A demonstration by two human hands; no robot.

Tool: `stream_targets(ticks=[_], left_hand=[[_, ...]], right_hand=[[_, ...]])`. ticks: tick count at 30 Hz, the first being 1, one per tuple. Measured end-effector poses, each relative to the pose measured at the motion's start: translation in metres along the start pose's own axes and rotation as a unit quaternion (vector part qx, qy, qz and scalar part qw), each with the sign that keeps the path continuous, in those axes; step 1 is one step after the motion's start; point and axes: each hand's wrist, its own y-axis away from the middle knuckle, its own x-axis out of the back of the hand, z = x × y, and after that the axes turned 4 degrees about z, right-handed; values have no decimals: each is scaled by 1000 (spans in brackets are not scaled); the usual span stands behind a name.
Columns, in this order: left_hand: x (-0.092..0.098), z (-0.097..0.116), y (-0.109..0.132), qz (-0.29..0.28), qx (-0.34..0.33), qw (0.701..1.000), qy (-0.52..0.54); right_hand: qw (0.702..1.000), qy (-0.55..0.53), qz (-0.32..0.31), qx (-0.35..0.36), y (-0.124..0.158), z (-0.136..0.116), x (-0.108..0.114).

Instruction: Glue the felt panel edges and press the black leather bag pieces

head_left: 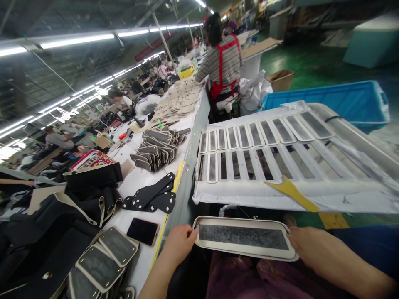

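Observation:
Above my lap I hold a long, rounded rectangular panel with a cream border and a dark grey speckled middle. My left hand pinches its left end between thumb and bent fingers. At the other end, my right hand grips the right edge; its fingertips are partly hidden behind the panel. Just beyond the panel stands a white-wrapped slatted rack, where a row of similar panels lies along the far side. A single such panel lies in the nearer row at the left.
A yellow strip lies across the rack's near edge. The worktable at left holds a phone, black straps with studs, stacked dark pieces and grey studded panels. A blue bin and a person in a red apron are beyond.

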Motion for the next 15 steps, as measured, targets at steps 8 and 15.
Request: stream_targets(ticks=[8,15], left_hand=[[0,12,-7,15,-2,1000,-14],[3,-8,-9,-60,-44,989,127]], right_hand=[[1000,7,-4,-11,2,-3,6],[999,-32,10,-6,3,-2,9]])
